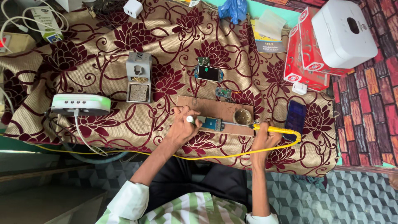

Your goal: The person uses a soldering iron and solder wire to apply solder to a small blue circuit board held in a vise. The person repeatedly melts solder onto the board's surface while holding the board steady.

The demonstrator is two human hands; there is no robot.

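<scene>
My left hand (182,127) rests on a brown wooden board (207,106) and pinches a small white-tipped piece (190,119) beside a small blue circuit board (213,123). My right hand (263,140) grips a yellow-handled soldering iron (274,130). Its metal tip points left and reaches the circuit board's right edge. A small round tin of brownish flux (242,116) sits on the board just above the iron's shaft.
A grey iron stand with sponge (138,77), a white and green station (81,104), a small device with a dark screen (208,73), another small board (223,93), a dark blue phone (294,117), red boxes (302,54) and a white case (342,31) lie on the floral cloth.
</scene>
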